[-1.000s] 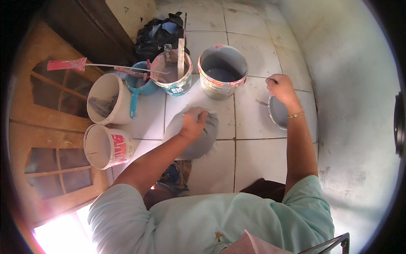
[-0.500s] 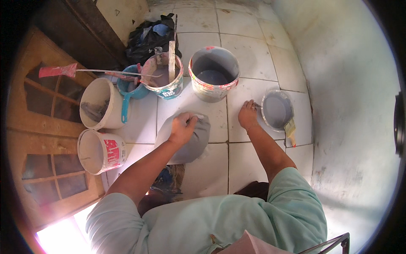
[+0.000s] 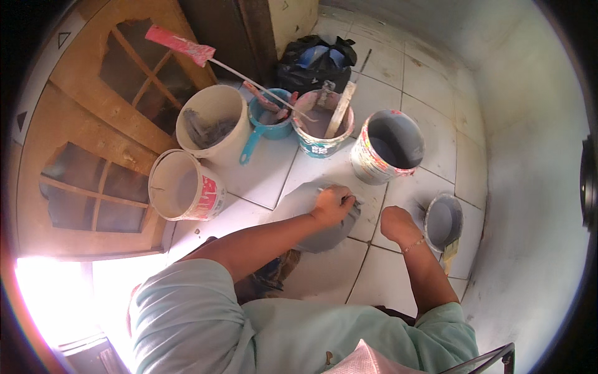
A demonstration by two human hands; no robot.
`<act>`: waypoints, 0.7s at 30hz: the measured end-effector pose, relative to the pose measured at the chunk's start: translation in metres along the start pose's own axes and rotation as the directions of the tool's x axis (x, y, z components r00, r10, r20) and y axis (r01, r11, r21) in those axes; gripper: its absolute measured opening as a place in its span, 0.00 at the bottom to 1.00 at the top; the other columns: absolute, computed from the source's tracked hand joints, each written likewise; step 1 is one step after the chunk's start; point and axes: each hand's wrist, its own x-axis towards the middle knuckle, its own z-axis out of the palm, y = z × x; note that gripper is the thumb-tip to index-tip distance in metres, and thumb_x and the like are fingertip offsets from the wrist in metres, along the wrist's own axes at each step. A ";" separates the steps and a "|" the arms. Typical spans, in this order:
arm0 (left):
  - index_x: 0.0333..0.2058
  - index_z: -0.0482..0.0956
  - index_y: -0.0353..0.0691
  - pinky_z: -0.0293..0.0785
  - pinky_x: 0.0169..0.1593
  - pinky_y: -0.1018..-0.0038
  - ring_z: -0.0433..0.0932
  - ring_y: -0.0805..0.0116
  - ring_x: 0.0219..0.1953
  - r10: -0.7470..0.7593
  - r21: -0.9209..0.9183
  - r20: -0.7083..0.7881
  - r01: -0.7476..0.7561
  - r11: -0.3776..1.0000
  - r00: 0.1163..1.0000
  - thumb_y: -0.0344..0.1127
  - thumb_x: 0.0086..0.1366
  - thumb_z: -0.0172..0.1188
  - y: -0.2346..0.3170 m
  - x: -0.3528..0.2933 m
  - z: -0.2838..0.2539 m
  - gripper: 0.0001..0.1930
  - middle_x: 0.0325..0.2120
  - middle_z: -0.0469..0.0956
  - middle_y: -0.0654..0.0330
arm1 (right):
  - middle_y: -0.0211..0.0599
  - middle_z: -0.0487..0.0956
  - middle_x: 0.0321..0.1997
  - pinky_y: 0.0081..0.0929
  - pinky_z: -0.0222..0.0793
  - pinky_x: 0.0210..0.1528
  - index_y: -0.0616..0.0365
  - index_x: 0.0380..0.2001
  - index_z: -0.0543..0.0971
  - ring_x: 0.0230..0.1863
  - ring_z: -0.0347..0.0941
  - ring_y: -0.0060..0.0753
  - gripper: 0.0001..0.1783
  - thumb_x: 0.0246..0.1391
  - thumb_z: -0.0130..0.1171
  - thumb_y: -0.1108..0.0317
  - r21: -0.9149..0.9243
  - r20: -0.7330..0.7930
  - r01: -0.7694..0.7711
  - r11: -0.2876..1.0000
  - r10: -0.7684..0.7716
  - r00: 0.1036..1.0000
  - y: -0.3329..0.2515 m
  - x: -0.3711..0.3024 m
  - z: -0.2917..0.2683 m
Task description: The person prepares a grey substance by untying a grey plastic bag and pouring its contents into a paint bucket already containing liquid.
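My left hand [image 3: 333,204] is closed on the gathered top of a plastic bag [image 3: 321,237] filled with something grey, which rests on the tiles in front of me. To its right, my right hand [image 3: 400,225] is curled like a fist above the floor; its fingertips are turned away, so anything inside is hidden. Beyond that hand, close to the wall, stands a small tub of grey paint [image 3: 443,219]. A paintbrush [image 3: 449,252] with a yellowish head leans against its near side.
A paint-smeared bucket [image 3: 367,163] stands ahead. Further left are a bucket with a wooden stick [image 3: 324,146], a blue dipper [image 3: 272,129] and two whitish pails [image 3: 212,118], under a pink-handled roller rod [image 3: 261,90]. A black bag [image 3: 314,71] lies behind; a wooden door [image 3: 93,181] flanks the left.
The view has swung left, shifting everything rightward. My right hand has drawn back from the small tub toward the bag and curled up. My left hand keeps its grip on the bag's top.
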 end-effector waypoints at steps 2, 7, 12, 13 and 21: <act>0.24 0.75 0.35 0.69 0.37 0.59 0.74 0.47 0.32 0.017 0.010 -0.008 -0.017 1.000 1.000 0.35 0.55 0.55 -0.004 0.000 0.001 0.09 0.23 0.75 0.48 | 0.57 0.77 0.37 0.39 0.70 0.44 0.65 0.29 0.79 0.41 0.75 0.51 0.11 0.43 0.51 0.72 -0.083 0.005 0.073 0.994 -0.072 0.997 -0.016 -0.012 -0.021; 0.24 0.76 0.34 0.69 0.37 0.60 0.74 0.48 0.32 0.112 -0.007 -0.025 -0.112 0.994 0.993 0.34 0.55 0.55 -0.008 0.001 0.004 0.09 0.22 0.75 0.47 | 0.51 0.77 0.36 0.36 0.69 0.45 0.64 0.31 0.78 0.41 0.74 0.51 0.10 0.44 0.52 0.73 0.189 -0.536 0.426 0.885 -0.271 0.800 -0.028 -0.032 -0.061; 0.30 0.79 0.37 0.72 0.37 0.63 0.77 0.51 0.32 -0.050 -0.038 0.027 0.051 0.998 0.998 0.36 0.57 0.55 -0.013 -0.001 -0.005 0.09 0.28 0.77 0.47 | 0.49 0.75 0.42 0.34 0.69 0.47 0.65 0.42 0.73 0.45 0.73 0.46 0.17 0.46 0.51 0.74 0.529 -0.426 0.398 0.750 -0.171 0.888 -0.027 -0.005 -0.037; 0.30 0.79 0.36 0.72 0.37 0.64 0.77 0.51 0.31 -0.095 -0.088 0.036 0.098 0.991 0.995 0.36 0.57 0.55 -0.008 0.002 -0.004 0.10 0.28 0.78 0.47 | 0.48 0.74 0.45 0.34 0.69 0.47 0.64 0.46 0.70 0.47 0.72 0.43 0.20 0.46 0.50 0.76 0.672 -0.431 0.371 0.641 -0.069 0.900 -0.023 0.008 -0.010; 0.27 0.77 0.34 0.72 0.36 0.62 0.77 0.50 0.30 -0.127 -0.168 -0.022 0.122 0.978 0.992 0.36 0.56 0.55 -0.014 0.002 -0.001 0.10 0.25 0.77 0.47 | 0.42 0.71 0.44 0.23 0.70 0.38 0.64 0.49 0.67 0.41 0.71 0.29 0.24 0.44 0.48 0.82 0.878 -0.446 0.378 0.295 0.212 0.870 -0.023 0.061 0.096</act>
